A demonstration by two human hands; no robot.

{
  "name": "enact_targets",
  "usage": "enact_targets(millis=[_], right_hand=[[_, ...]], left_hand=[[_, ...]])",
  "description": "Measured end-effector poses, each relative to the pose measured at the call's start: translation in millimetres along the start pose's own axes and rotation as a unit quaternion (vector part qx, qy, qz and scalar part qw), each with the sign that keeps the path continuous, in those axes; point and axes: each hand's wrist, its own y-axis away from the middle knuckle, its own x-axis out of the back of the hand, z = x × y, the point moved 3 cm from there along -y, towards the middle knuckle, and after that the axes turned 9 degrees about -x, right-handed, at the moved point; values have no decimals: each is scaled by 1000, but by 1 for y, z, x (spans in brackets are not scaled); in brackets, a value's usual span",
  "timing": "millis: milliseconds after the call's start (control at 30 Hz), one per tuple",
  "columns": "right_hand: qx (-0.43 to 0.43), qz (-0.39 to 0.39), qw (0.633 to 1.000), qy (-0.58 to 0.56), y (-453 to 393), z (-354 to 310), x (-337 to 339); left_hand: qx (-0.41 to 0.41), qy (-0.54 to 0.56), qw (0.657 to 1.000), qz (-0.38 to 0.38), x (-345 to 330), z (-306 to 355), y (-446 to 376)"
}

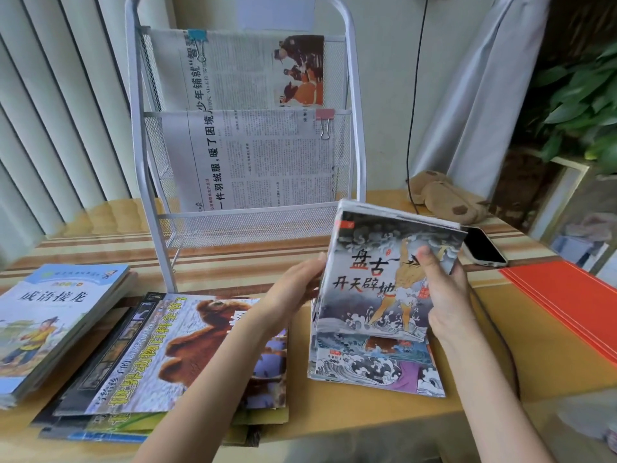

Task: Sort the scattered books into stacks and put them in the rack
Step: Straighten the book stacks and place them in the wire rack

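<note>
- grey-and-white storm covers mark the bundle of thin books, held upright between both hands with its lower edge resting on the flat stack of matching books on the table.
- left hand presses the bundle's left edge with fingers mostly straight; right hand grips the right edge, thumb across the front cover and fingers curled behind.
- the step looks like squaring the bundle up: tap the lower edges level, keep both hands at mid-height so the thin covers do not fan or bow.
- white mesh rack stands just behind; its upper pockets hold clipped newspapers, so the low front pocket seems the free place.
- bear-cover stack and the blue-cover stack lie to the left, not yet racked.
- keep the bundle away from the phone near its right corner when lifting.
</note>
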Motion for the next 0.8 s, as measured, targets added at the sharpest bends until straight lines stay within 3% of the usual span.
enact_targets(millis=[167,267,367,667,800], right_hand=[[-60,26,998,-26,1,-1,8],[-135,1,990,-46,5,3,7],[-143,-26,986,-78,8,5,7],[-154,-38,983,-88,6,11,3],[-145,-50,984,-94,10,0,-13]], left_hand=[[-4,88,994,-64,-10,-3,5],[-17,131,985,-115,-21,3,5],[-33,173,971,-161,-31,10,9],[-42,183,972,-139,-25,18,18],[-26,116,988,-99,-11,45,21]])
